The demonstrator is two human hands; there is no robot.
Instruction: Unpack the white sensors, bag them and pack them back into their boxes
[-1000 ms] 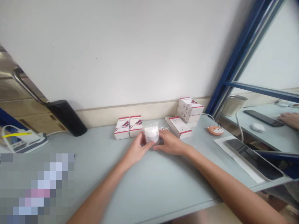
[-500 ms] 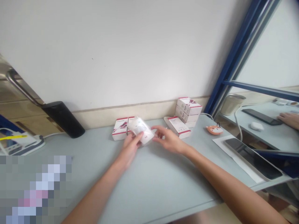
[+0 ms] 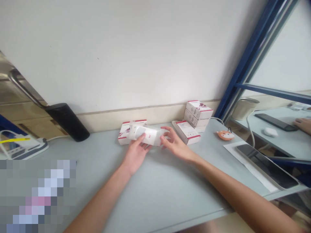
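Observation:
A white plastic device (image 3: pixel 150 136) with a greyish window and a small red mark lies inside a clear plastic bag (image 3: pixel 158 133). My left hand (image 3: pixel 136 154) grips the bagged device from the near side, thumb on top and fingers beneath. At its right end, my right hand (image 3: pixel 176 144) has thumb and forefinger on the loose end of the bag. Behind the device stand white and red cardboard boxes (image 3: pixel 123 137), partly hidden by it. Right of my hands, a similar box (image 3: pixel 188 131) lies flat with its end flap out.
Two stacked boxes (image 3: pixel 198 115) stand against the wall. Farther right are an orange animal-shaped case (image 3: pixel 225 135) and a phone (image 3: pixel 267 165) on white paper. A black cylinder (image 3: pixel 68 121) and a power strip (image 3: pixel 26 150) are left. Another person's hand (image 3: pixel 302 124) shows beyond the blue frame.
The bagged device has turned from slanting to nearly level, its printed face toward me. My right hand has moved onto the bag's end, and the view has shifted slightly.

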